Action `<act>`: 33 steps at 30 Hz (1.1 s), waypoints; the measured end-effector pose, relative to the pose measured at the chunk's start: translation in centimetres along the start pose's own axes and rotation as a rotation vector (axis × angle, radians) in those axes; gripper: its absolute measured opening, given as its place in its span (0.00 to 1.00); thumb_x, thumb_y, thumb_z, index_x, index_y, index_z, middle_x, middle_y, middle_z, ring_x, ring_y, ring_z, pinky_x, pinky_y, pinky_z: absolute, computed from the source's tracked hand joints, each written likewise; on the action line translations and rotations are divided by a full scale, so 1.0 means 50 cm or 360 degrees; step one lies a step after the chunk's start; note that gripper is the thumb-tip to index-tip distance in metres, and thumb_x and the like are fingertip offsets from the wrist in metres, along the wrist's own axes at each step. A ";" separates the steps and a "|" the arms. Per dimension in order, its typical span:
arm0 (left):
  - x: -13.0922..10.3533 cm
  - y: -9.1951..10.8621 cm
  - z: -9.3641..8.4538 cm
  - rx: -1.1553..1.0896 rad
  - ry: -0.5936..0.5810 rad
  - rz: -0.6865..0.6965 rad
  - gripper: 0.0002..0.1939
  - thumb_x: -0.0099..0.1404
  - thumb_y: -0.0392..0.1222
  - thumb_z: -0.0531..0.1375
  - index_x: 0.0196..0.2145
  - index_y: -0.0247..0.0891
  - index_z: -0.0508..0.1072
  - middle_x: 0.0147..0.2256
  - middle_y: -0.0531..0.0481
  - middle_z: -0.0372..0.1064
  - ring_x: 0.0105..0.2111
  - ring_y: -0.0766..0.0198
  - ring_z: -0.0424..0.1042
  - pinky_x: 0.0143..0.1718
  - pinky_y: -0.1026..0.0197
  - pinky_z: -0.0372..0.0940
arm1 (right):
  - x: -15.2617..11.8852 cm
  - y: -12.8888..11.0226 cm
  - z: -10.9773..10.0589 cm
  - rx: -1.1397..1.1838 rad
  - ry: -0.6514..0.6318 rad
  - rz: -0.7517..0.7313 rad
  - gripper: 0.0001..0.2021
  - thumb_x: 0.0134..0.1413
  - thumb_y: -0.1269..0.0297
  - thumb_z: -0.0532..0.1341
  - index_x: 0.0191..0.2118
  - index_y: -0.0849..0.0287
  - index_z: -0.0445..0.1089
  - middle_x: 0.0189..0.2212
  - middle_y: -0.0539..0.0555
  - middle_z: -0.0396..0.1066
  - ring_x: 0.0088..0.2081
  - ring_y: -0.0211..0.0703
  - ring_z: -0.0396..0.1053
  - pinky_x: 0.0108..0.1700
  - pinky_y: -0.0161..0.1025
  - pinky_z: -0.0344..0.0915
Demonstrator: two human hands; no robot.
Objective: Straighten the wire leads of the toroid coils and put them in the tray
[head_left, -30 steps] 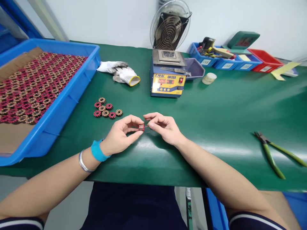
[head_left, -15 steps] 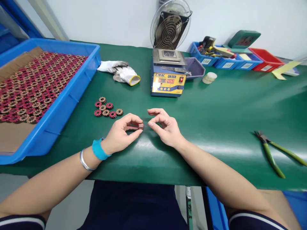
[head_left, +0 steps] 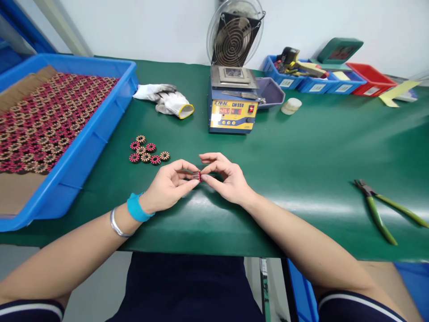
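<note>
A green table (head_left: 284,156) is stretching across the scene in front of a pale wall (head_left: 157,31), with a blue tray (head_left: 95,154) of packed coils standing on the left and a machine (head_left: 231,117) with a lit display sitting on the far side. Near the middle, the left hand (head_left: 167,188) is holding a small red-and-copper coil (head_left: 196,176) in a narrow pinch, the thumb pressing on the near side and the fingers lying along the far side. The coil is sitting right at these fingertips, on the right of the left palm, in the gap between the two hands. It is squat rather than long; its axis seems to be running roughly left to right, so that one end is facing the left palm and the red end is facing the right hand (head_left: 229,181). Both hands are touching it or nearly so, the left gripping its sides, the right bringing thumb and forefinger close together just at the red end. A thin wire seems to be showing by those fingers, but whether they are pinching it or only resting against the coil, I cannot tell. Eight loose coils (head_left: 145,157) are lying on the table just beyond the left hand, gloves (head_left: 167,100) are resting farther off, and pliers (head_left: 377,210) are lying well apart on the right.
</note>
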State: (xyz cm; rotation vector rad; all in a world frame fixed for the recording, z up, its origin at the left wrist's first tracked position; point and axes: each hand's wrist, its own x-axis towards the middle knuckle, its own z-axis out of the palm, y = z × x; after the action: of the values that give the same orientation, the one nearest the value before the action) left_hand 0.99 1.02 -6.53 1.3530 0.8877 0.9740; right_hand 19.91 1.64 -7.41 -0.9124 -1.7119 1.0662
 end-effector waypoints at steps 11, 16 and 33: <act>-0.002 -0.002 0.000 0.0059 -0.0030 0.0043 0.12 0.55 0.39 0.67 0.36 0.34 0.71 0.34 0.47 0.72 0.36 0.62 0.74 0.42 0.57 0.73 | 0.000 -0.007 0.003 -0.0009 0.0033 0.0033 0.03 0.49 0.64 0.65 0.30 0.57 0.73 0.50 0.59 0.69 0.52 0.49 0.68 0.53 0.50 0.66; -0.002 -0.001 0.002 0.0072 -0.0038 0.0048 0.11 0.56 0.39 0.67 0.35 0.34 0.71 0.34 0.47 0.72 0.36 0.62 0.74 0.41 0.57 0.73 | 0.001 -0.007 0.002 -0.0022 0.0019 -0.0005 0.03 0.49 0.65 0.65 0.27 0.58 0.73 0.49 0.59 0.70 0.51 0.49 0.69 0.55 0.51 0.65; -0.010 0.003 0.007 0.0542 0.0105 0.0520 0.07 0.58 0.32 0.63 0.35 0.37 0.69 0.36 0.49 0.66 0.37 0.64 0.71 0.40 0.60 0.73 | -0.013 -0.026 0.008 -0.0084 0.0138 -0.0179 0.04 0.53 0.63 0.64 0.33 0.56 0.70 0.57 0.61 0.64 0.60 0.51 0.62 0.62 0.53 0.56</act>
State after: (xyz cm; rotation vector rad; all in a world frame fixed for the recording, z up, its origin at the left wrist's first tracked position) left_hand 1.12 0.44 -6.39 1.8049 0.9288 1.1571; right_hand 19.59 0.48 -6.51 -0.8719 -1.7051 0.8989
